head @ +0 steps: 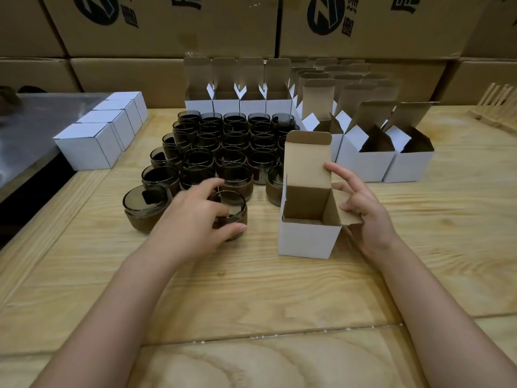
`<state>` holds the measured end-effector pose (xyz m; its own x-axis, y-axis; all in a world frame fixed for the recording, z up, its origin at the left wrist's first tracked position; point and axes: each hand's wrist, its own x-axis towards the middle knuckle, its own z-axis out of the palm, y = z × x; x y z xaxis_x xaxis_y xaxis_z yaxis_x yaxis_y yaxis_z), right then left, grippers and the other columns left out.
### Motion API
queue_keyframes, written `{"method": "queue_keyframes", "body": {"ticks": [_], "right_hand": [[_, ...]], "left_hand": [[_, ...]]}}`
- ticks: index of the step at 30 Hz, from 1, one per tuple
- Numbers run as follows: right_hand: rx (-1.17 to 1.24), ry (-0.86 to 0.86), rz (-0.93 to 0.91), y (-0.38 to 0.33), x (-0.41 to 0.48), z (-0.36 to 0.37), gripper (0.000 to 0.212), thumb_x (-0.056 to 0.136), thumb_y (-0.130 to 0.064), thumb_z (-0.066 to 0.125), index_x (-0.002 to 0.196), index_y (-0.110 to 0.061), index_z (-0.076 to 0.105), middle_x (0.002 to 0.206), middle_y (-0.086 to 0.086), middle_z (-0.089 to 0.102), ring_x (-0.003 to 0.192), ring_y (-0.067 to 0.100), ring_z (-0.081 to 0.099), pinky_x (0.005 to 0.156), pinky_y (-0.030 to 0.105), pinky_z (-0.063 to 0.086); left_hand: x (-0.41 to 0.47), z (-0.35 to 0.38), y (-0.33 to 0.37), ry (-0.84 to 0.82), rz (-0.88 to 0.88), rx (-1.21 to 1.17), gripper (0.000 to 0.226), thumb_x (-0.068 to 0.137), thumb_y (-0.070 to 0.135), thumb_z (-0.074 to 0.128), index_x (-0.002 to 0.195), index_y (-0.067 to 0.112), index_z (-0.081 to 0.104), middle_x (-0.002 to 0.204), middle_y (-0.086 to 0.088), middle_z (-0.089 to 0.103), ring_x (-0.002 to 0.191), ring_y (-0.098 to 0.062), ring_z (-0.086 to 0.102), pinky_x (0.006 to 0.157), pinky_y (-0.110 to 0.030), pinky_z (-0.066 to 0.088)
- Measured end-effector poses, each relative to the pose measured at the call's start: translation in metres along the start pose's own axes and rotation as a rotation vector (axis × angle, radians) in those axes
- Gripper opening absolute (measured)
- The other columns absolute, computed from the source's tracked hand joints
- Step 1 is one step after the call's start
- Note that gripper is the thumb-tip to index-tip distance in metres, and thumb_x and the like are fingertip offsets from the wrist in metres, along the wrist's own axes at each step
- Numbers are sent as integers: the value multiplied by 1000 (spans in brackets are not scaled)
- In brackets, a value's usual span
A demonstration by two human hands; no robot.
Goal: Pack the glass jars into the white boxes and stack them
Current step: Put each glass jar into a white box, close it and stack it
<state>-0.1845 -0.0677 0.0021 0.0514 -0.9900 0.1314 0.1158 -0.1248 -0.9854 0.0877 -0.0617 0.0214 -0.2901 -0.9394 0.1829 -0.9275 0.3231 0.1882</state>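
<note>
Several dark smoky glass jars (223, 147) stand in rows on the wooden table (251, 289). My left hand (193, 217) grips the nearest jar (233, 208) at the front of the group, fingers over its rim and thumb along its side. An open white box (307, 233) stands upright just right of it, its brown lid flap raised. My right hand (361, 208) holds the box's right side flap, with the index finger touching the edge of the lid flap. The box looks empty inside.
Several open white boxes (386, 158) stand behind and to the right, more in a row at the back (237, 99). A row of closed white boxes (92, 144) lies at the left by a metal surface. Big cardboard cartons (167, 23) wall the rear. A wooden rack (498, 105) stands far right.
</note>
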Motion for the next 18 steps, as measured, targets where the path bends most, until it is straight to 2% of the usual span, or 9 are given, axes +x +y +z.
{"method": "queue_keyframes", "body": {"ticks": [3,6,9,11,14,15,18], "right_hand": [[-12,5,-6,1,0,1,67,60,-12,41,121,-33,60,107,8,54,86,20,60,61,23,50],[-45,10,-7,0,1,2,66,61,-14,41,120,-35,60,108,6,53,87,20,59,62,23,50],[-62,1,-19,0,1,2,65,61,-13,41,120,-36,59,105,5,54,84,16,62,64,24,51],[-40,-7,-29,0,1,2,64,62,-12,41,116,-38,61,104,5,55,79,13,64,63,23,52],[-4,-7,-47,3,1,1,61,62,-10,40,106,-43,66,103,4,58,78,11,66,60,21,51],[-2,-10,-57,4,1,1,60,64,-9,41,109,-41,65,104,4,62,83,13,66,63,22,52],[-23,-14,-102,7,2,-1,55,73,-12,43,125,-20,57,104,4,68,96,19,65,76,30,54]], "left_hand": [[3,0,7,91,13,-92,45,72,66,53,72,24,68,138,1,50,124,-19,46,105,-46,40],[8,-17,24,342,-35,-302,36,70,62,60,58,29,54,121,2,55,116,-21,47,97,-39,40],[19,-38,51,569,-48,-492,33,70,53,73,59,31,51,105,8,50,110,-18,48,91,-32,40],[27,-47,73,560,15,-539,32,69,53,75,64,32,51,95,12,49,104,-14,49,87,-27,40],[35,-44,102,457,128,-519,35,69,55,76,77,29,53,92,14,48,96,-11,48,88,-31,40],[37,-40,108,437,161,-480,38,69,57,75,84,29,54,94,11,50,96,-11,49,89,-33,37],[42,-22,116,362,212,-350,52,70,65,69,108,33,54,106,8,54,103,-12,51,89,-33,29]]}}
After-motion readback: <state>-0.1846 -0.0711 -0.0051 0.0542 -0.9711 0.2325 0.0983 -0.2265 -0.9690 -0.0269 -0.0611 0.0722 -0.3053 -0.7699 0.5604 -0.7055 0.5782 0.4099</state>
